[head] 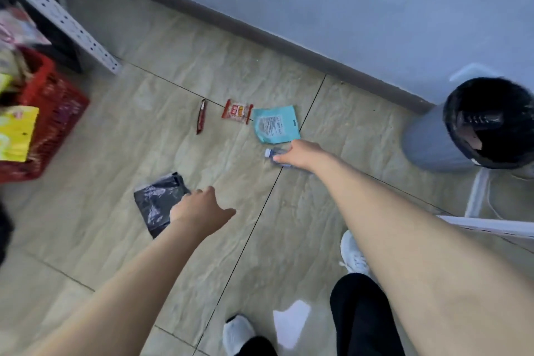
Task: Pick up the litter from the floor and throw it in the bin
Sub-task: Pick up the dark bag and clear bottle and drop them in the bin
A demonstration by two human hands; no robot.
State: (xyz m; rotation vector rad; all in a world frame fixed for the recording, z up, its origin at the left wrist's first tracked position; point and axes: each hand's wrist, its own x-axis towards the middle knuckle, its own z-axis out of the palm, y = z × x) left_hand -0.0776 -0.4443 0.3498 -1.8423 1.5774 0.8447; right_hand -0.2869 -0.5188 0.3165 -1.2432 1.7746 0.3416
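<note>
Our right hand (300,154) has its grip around a small clear bottle (274,153) lying on the floor (231,66), just below a teal pouch (276,124). Our left hand (199,208) hangs with a released grip over a black plastic bag (156,201). Two red wrappers (237,111) lie nearby, the bin (439,139) well right.
</note>
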